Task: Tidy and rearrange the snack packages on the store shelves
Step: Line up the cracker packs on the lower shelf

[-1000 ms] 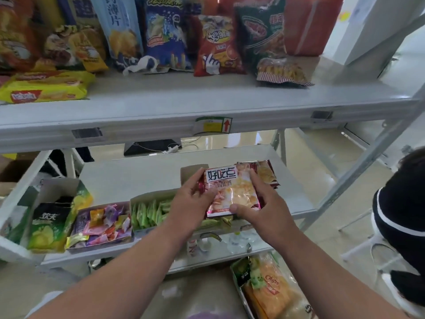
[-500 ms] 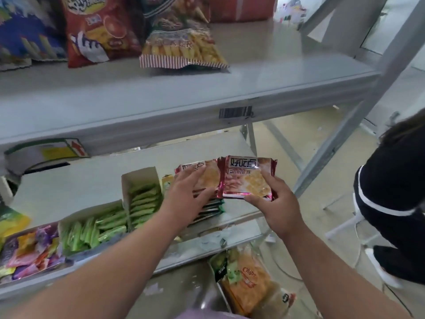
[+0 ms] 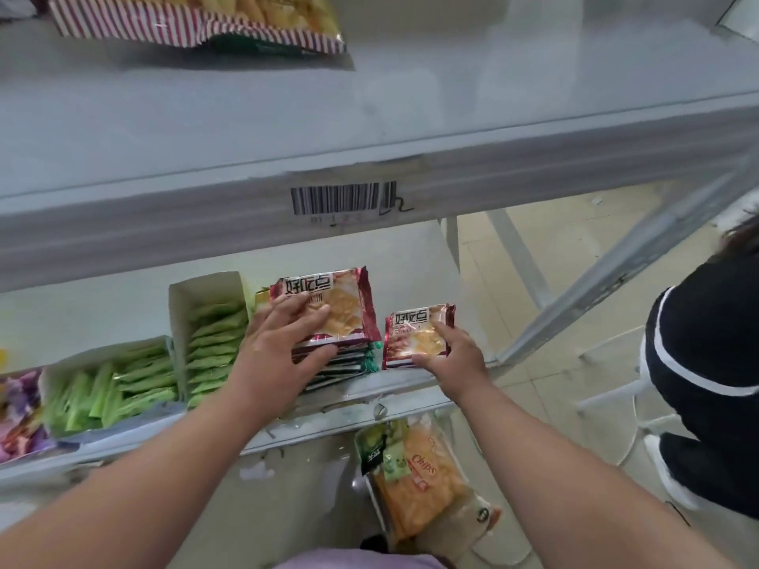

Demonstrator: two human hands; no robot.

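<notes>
The left hand (image 3: 283,355) lies spread and flat on the top cracker pack (image 3: 341,308) of a stack (image 3: 349,363) near the front edge of the lower shelf (image 3: 102,314). Its fingers (image 3: 316,312) press on the pack's lower left part and the thumb (image 3: 318,357) reaches across the stack's front edge; the grip is open, palm down, closed around nothing. The stack holds several flat packs, with green-edged ones under the red-edged top one.

The right hand (image 3: 449,355) holds a second, smaller-looking cracker pack (image 3: 415,332) just to the right of the stack, at the shelf's front right corner. Its fingers rest on the pack's right and lower parts, and the pack lies on or just above the shelf surface; I cannot tell which. The grip is loosely curled at the pack's lower right corner; whether the thumb is under the pack is hidden.

Left of the stack stands an open carton (image 3: 213,322) of green sachets, and further left along the front edge a second carton (image 3: 111,388) of the same green sachets. At the far left edge a tray of purple and pink sweets (image 3: 18,412) shows in part.

The upper shelf (image 3: 410,117) carries a striped snack bag (image 3: 197,22) at its left, and a barcode label (image 3: 343,197) is stuck on its front lip. Below the lower shelf a chips bag (image 3: 419,482) lies in a lower bin. At the right, a person in dark clothes (image 3: 706,384) is beside the rack.
</notes>
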